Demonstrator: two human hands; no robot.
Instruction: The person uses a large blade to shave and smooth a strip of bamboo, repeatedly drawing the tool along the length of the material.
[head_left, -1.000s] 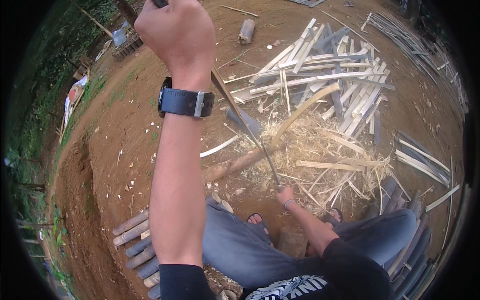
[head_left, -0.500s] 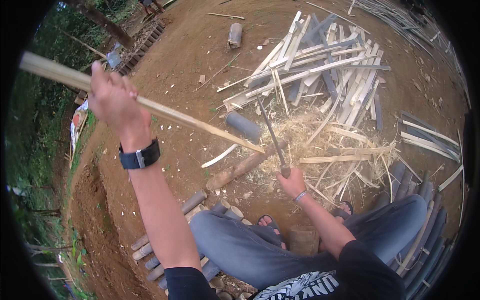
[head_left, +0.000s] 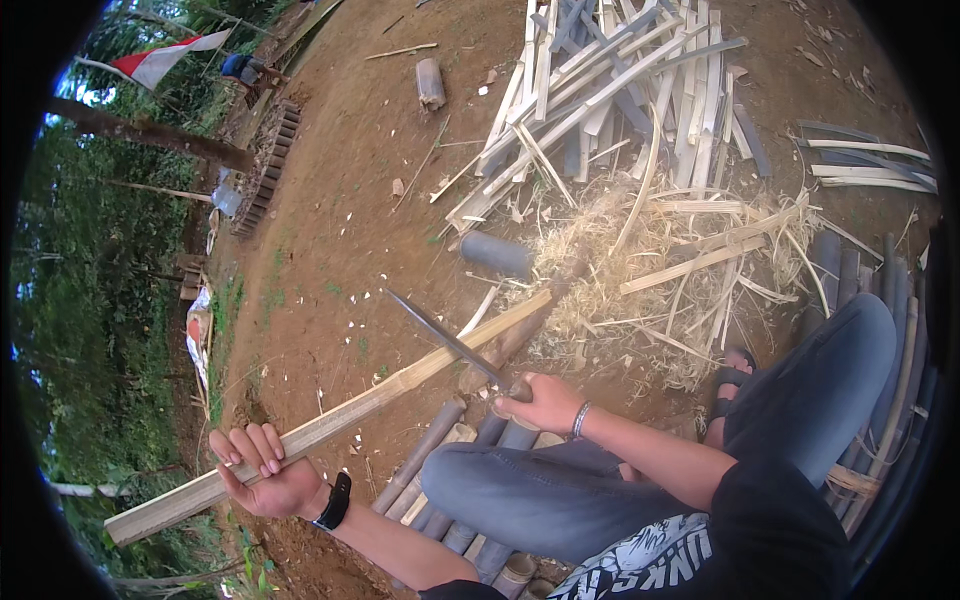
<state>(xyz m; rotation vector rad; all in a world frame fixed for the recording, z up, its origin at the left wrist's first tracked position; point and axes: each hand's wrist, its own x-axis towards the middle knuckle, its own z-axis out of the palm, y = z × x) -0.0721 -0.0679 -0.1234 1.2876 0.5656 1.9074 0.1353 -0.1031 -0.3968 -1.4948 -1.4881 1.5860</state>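
My left hand (head_left: 265, 470) grips a long pale split-bamboo strip (head_left: 400, 382) near its near-left end, with the fingers curled over its edge. The strip slants up to the right, and its far end lies at a short round log (head_left: 518, 342). My right hand (head_left: 540, 402) is closed round the handle of a long-bladed knife (head_left: 440, 333). The dark narrow blade points up and left and crosses the strip; whether it touches is unclear. Pale shavings (head_left: 600, 240) lie heaped beyond the log.
Split bamboo strips (head_left: 620, 100) are piled at the far middle. A dark bamboo tube (head_left: 497, 254) lies by the shavings. Bamboo poles (head_left: 430, 452) lie under and beside my legs, with more poles (head_left: 890, 400) at the right. A person (head_left: 240, 70) bends over at the far left.
My left hand has come down and nearer, swinging the strip to slope the other way. My right hand has moved left and nearer, and the knife now points left across the strip.
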